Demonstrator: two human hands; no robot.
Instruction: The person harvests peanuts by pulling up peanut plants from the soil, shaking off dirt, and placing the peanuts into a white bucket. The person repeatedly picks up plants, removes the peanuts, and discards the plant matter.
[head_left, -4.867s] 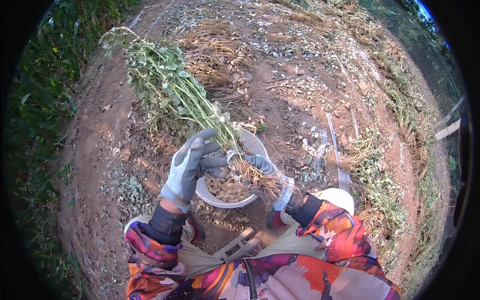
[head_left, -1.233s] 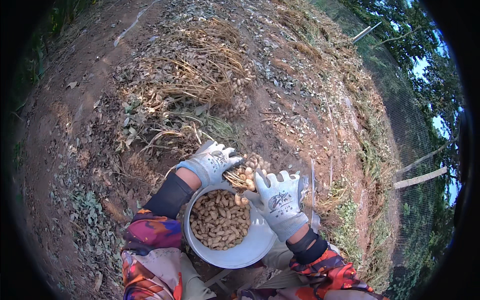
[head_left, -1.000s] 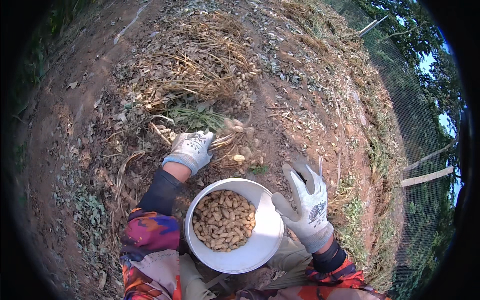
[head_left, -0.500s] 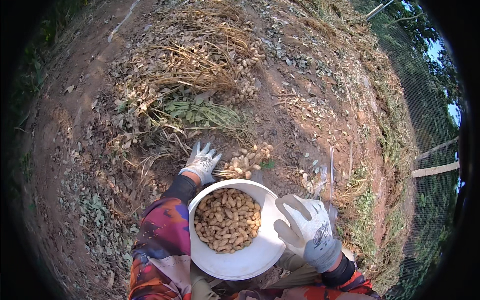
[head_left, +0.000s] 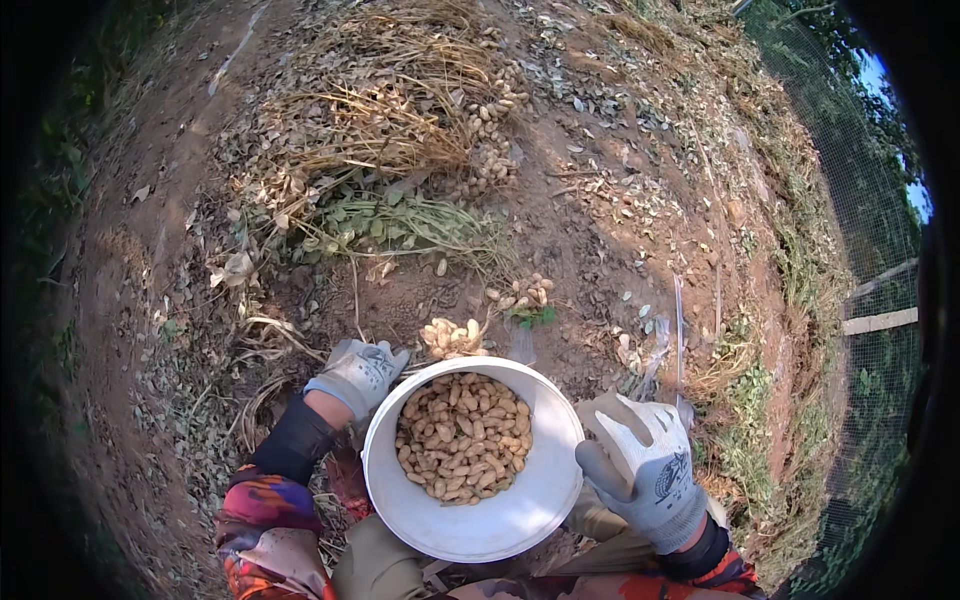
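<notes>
Between my legs stands a white bucket (head_left: 480, 530), partly filled with tan unshelled peanuts (head_left: 465, 435). Just beyond its left rim, my gloved left hand (head_left: 360, 374) is closed around what appears to be the stems of a peanut plant; most of the stems are hidden by the hand and rim. A bunch of peanut pods (head_left: 452, 338) sticks out to the right of that hand, over the bucket's far rim. My gloved right hand (head_left: 650, 470) is beside the right rim, thumb and fingers apart, with nothing visible in it.
Further off lies a heap of dried peanut plants (head_left: 385, 125), with green wilted plants (head_left: 405, 222) at its near edge. A small cluster of pods (head_left: 525, 292) rests on the soil beyond the bucket. Clear plastic film (head_left: 655, 350) is at the right, and netting (head_left: 850, 180) runs along the far right.
My left hand has gone from spread fingers to closed and drawn back toward me and left. The near pod bunch has shifted to the bucket's far rim. My right hand stays beside the bucket.
</notes>
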